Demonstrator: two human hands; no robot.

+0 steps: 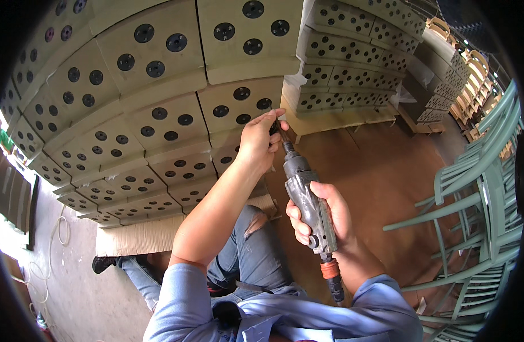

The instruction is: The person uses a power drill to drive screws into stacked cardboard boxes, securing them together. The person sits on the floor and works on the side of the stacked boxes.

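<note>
Two bare hands are at one power driver, in front of a large stack of tan panels point(185, 71). The right hand point(339, 216) is wrapped around the body of the grey and black power driver point(300, 185), with its fingers curled on one side and its thumb laid along the other. The tool is in the middle, a little to the right; it points up and away from the person, and at its lower end I see an orange collar point(329, 269) and then a black fitting. The left hand point(259, 137) is higher, at the front of the tool, with its fingers bent and drawn close together around the tip. I cannot tell what exactly these fingers pinch, because they cover it. Just above them is a black round disc point(264, 104), set in the nearest panel; whether the tip touches it, I cannot tell. Many similar discs are on the other panels. A second panel stack point(359, 67) stands behind, to the right. Green chairs point(492, 196) are piled at the right, and a pale hose point(47, 276) lies in loops on the floor at the left.
</note>
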